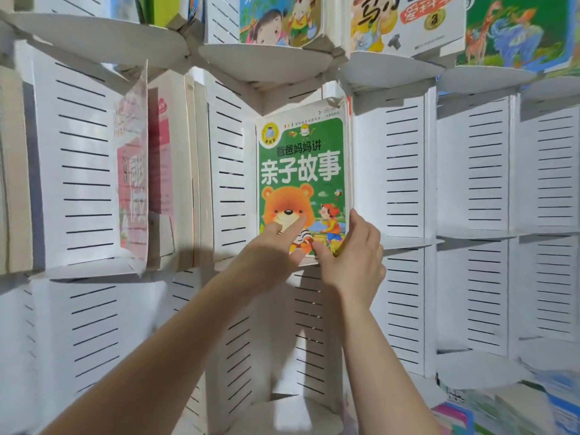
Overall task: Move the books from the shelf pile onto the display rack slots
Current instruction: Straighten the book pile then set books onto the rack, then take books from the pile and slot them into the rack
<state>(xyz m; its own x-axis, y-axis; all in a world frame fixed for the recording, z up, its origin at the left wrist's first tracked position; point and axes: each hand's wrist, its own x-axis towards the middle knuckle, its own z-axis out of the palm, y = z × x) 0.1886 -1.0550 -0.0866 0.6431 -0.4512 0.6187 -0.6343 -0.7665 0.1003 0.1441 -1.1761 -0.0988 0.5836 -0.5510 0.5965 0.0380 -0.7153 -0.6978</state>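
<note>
1 glossy bk (303, 164) in slotted rack (405, 171)

Top L, we're seeing a green-yellow strip (147, 7) at the back, too blurred to ID. Left of centre, a floppy pink cover (131, 189) stands upright, w/ a thick pale volume (196, 171) near it on the R. Along the top: a cartoon-kids cover (279, 20), a white no. 3 cover (405, 23) and a green animal cover (514, 29). Btm R, a blue-edged thing (461, 414), can't tell what.
</note>
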